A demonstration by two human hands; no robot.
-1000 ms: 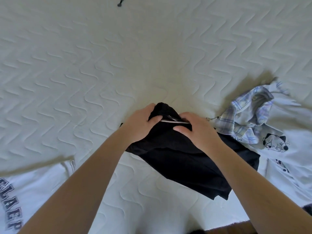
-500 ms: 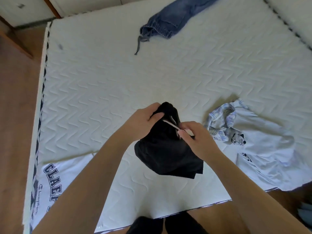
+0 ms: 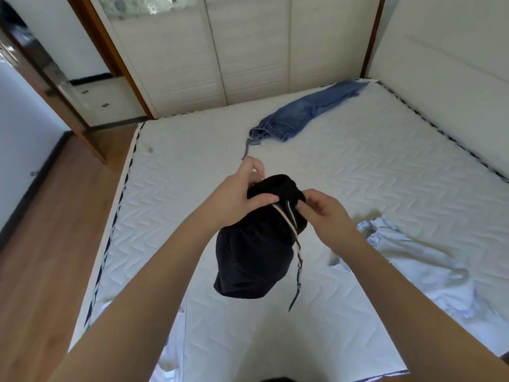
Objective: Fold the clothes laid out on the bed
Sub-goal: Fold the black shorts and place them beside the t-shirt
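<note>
Down the left edge of the frame I've got wood floor (image 3: 49, 244), and the white quilted mattress (image 3: 192, 150) takes up most of the rest. A bit of white shirt (image 3: 170, 351) shows at the bottom left of the bed, mostly hidden behind my forearm. Dead centre, the black garment (image 3: 253, 257) is held up in the air above the mattress, bunched at the top and hanging down loose, not touching the bed. My left hand (image 3: 237, 194) has its fingers curled round the bunched top edge, thumb pressed across the front of the fabric. My right hand (image 3: 325, 213) is just beside it, fingers curled in and pinching the same top edge from the other side. A pale drawstring (image 3: 294, 244) dangles from between the two hands down past the hem. Upper right of centre, blue jeans (image 3: 303, 111) lie flat near the far edge of the bed, well apart from everything else. Lower right there's a crumpled white shirt (image 3: 413, 260) with a plaid collar lying on the mattress
</note>
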